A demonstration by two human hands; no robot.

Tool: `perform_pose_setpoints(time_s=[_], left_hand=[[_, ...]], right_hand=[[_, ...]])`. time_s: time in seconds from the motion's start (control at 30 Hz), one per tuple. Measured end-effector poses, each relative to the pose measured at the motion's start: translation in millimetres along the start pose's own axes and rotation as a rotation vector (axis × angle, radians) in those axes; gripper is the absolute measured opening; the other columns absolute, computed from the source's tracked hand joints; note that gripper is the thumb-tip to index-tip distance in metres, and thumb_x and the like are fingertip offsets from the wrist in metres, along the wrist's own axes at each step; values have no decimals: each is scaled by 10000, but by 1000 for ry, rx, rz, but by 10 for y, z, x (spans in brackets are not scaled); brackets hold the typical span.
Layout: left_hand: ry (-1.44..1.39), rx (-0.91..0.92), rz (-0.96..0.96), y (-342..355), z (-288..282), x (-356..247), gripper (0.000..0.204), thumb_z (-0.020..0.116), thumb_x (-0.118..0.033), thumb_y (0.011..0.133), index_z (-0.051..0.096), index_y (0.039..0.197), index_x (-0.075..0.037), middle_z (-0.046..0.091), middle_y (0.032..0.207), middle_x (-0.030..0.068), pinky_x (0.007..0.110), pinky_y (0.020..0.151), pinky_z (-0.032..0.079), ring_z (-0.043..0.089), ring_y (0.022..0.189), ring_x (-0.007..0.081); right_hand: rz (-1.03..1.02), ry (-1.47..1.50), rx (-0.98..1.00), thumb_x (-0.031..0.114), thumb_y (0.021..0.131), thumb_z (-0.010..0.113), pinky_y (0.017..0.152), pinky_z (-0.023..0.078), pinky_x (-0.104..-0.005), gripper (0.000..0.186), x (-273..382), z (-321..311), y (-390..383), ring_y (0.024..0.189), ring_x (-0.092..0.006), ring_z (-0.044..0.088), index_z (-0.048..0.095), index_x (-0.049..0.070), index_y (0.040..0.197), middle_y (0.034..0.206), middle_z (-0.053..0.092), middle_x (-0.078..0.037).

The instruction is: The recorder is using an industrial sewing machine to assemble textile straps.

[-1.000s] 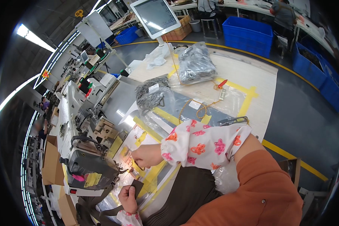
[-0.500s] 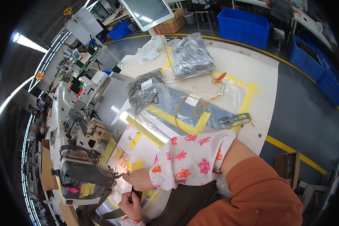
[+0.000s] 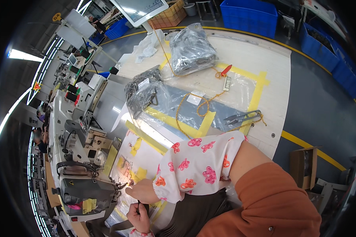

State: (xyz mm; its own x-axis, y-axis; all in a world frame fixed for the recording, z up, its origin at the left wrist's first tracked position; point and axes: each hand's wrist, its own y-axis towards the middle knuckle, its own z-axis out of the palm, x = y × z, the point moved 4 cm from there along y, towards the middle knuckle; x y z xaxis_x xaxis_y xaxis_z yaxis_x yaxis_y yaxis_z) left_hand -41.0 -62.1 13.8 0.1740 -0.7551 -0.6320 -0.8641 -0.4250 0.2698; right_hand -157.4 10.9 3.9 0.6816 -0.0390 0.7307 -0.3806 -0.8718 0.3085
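Observation:
My left hand point(image 3: 139, 218) is closed, thumb and fingers pinching a black fabric strip point(image 3: 145, 207) just in front of the sewing machine. Above it, my right hand point(image 3: 143, 191) reaches in from the right in a white flowered sleeve cover point(image 3: 197, 166). Its fingertips are bent together close to the needle area point(image 3: 120, 186) of the sewing machine point(image 3: 83, 191); what they hold is hidden. Below the hands hangs dark brown cloth point(image 3: 182, 215), and a dark strap runs toward the lower left beneath the machine head.
Small thread snips point(image 3: 243, 117) lie on the table, tied to an orange cord point(image 3: 203, 108). Farther back are a filled clear plastic bag point(image 3: 194, 49) and another bag of dark straps point(image 3: 142, 93). Yellow tape marks the tabletop. Blue bins point(image 3: 249, 17) stand beyond, and a screen point(image 3: 140, 10) rises behind.
The whole view has shifted slightly, with the table's contents appearing farther left and higher. Both hands stay by the needle area, my left still pinching the black strip.

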Motion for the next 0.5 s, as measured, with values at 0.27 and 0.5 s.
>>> perform_pose_setpoints(time_s=[0.27,0.5], left_hand=[[-484,61,-195,75,132,42,100,477,-68,867,490,807,11,496,627,-14,208,476,324,402,550,38],[-256,23,-139,97,-9,133,68,520,-55,834,488,835,5,527,657,6,203,508,369,459,570,53]], right_hand=[[-270,52,23,88,681,545,477,423,-437,186,0,67,-47,570,-357,574,445,-25,791,609,564,-172],[-52,349,62,227,813,493,481,446,-419,273,-96,158,51,524,-313,586,461,-43,789,551,564,-142]])
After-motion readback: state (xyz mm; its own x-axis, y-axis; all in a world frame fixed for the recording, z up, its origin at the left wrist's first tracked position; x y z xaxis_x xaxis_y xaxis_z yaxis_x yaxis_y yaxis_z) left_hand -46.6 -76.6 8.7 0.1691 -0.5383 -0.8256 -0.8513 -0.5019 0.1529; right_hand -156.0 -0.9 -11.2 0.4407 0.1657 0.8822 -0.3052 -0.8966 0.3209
